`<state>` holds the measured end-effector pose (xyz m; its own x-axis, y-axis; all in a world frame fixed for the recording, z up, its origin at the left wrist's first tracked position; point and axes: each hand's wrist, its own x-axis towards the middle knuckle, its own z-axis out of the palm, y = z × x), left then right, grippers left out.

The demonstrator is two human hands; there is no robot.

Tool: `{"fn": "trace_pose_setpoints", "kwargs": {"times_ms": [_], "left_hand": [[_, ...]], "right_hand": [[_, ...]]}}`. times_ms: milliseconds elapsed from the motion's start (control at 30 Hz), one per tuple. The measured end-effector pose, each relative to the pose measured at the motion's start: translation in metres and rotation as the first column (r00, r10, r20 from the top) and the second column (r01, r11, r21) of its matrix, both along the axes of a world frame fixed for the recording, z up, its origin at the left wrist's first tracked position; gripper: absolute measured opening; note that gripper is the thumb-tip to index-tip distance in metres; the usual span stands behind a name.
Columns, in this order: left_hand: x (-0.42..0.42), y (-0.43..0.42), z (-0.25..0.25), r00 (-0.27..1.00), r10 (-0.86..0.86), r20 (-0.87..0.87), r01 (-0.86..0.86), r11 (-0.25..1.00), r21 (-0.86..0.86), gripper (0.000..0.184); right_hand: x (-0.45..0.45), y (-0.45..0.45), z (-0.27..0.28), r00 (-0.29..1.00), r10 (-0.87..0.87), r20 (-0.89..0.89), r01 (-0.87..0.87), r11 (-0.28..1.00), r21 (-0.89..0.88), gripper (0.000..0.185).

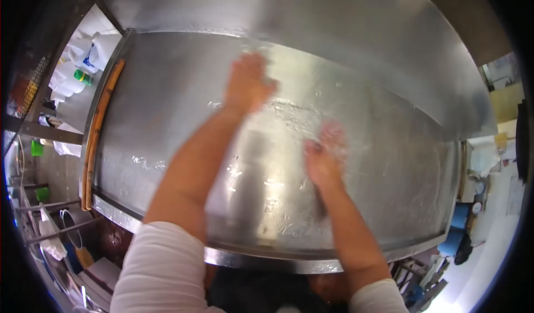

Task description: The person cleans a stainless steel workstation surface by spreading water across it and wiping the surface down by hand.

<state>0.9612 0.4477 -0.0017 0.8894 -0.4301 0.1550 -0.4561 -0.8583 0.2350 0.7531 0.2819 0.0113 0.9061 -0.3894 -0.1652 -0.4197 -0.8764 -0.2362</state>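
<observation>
My left hand (250,82) reaches toward the back of a wet stainless steel worktop (167,90). Its fingers are stretched out with the thumb apart, and nothing shows in it. Nearer to me and to the right is my right hand (327,154), its fingers extended and smeared by motion, also without any visible object. Both hands are over the steel, low or touching it; the blur hides which. Streaks and drops of water (292,113) lie between and around them.
A steel back wall (334,24) rises behind the worktop. Along the left edge lies a long wooden stick (103,129). White plastic jugs (97,51) stand beyond it. A raised metal rim (278,260) runs along the front, and a shelf with blue items (459,218) is at right.
</observation>
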Motion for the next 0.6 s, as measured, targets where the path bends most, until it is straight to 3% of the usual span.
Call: {"fn": "trace_pose_setpoints", "kwargs": {"times_ms": [33, 67, 100, 167, 200, 233, 300, 333, 400, 433, 500, 567, 600], "left_hand": [[-0.017, -0.034, -0.017, 0.991, -0.109, 0.084, 0.120, 0.983, -0.140, 0.080], [-0.037, -0.076, -0.032, 0.979, -0.179, 0.099, 0.188, 0.977, -0.097, 0.082], [-0.064, -0.114, -0.030, 0.963, -0.265, 0.046, 0.266, 0.963, -0.029, 0.083], [-0.135, -0.167, -0.011, 0.829, -0.523, -0.196, 0.458, 0.837, -0.299, 0.082], [-0.167, -0.178, 0.006, 0.667, -0.673, -0.319, 0.507, 0.724, -0.469, 0.079], [-0.197, -0.188, 0.015, 0.554, -0.781, -0.288, 0.598, 0.614, -0.516, 0.073], [-0.250, -0.178, 0.006, 0.542, -0.815, -0.204, 0.450, 0.487, -0.749, 0.068], [-0.237, -0.150, 0.018, 0.589, -0.803, -0.094, 0.512, 0.461, -0.725, 0.068], [-0.189, -0.064, 0.041, 0.733, -0.678, 0.059, 0.589, 0.588, -0.554, 0.059], [-0.160, -0.020, 0.056, 0.847, -0.490, 0.205, 0.497, 0.592, -0.635, 0.050], [-0.110, 0.075, 0.053, 0.973, -0.166, 0.163, 0.228, 0.819, -0.526, 0.053], [-0.086, 0.162, 0.031, 0.983, 0.127, 0.135, -0.086, 0.958, -0.274, 0.057], [-0.091, 0.194, 0.020, 0.965, 0.224, 0.135, -0.214, 0.973, -0.084, 0.060]], "right_hand": [[-0.020, -0.031, 0.014, 0.997, -0.030, -0.071, 0.023, 0.995, -0.093, 0.075], [-0.041, -0.059, 0.018, 0.995, -0.091, -0.045, 0.085, 0.988, -0.128, 0.071], [-0.071, -0.088, 0.009, 0.991, -0.102, 0.091, 0.115, 0.982, -0.148, 0.068], [-0.125, -0.128, -0.007, 0.968, -0.198, 0.156, 0.229, 0.949, -0.218, 0.066], [-0.151, -0.143, -0.013, 0.953, -0.216, 0.213, 0.266, 0.932, -0.245, 0.065], [-0.169, -0.154, -0.018, 0.938, -0.227, 0.263, 0.297, 0.916, -0.270, 0.064], [-0.184, -0.168, -0.021, 0.955, -0.107, 0.276, 0.198, 0.926, -0.323, 0.061], [-0.189, -0.169, -0.023, 0.957, -0.060, 0.284, 0.162, 0.923, -0.349, 0.059], [-0.158, -0.161, -0.019, 0.838, -0.455, 0.302, 0.487, 0.873, -0.037, 0.054], [-0.142, -0.151, -0.041, 0.753, -0.471, 0.460, 0.453, 0.877, 0.158, 0.050], [-0.089, -0.081, -0.029, 0.897, -0.212, 0.388, 0.312, 0.926, -0.214, 0.052], [-0.024, 0.012, -0.029, 0.917, 0.105, 0.385, -0.073, 0.993, -0.097, 0.060], [0.005, 0.052, -0.021, 0.883, 0.261, 0.390, -0.275, 0.961, -0.021, 0.065]]}}
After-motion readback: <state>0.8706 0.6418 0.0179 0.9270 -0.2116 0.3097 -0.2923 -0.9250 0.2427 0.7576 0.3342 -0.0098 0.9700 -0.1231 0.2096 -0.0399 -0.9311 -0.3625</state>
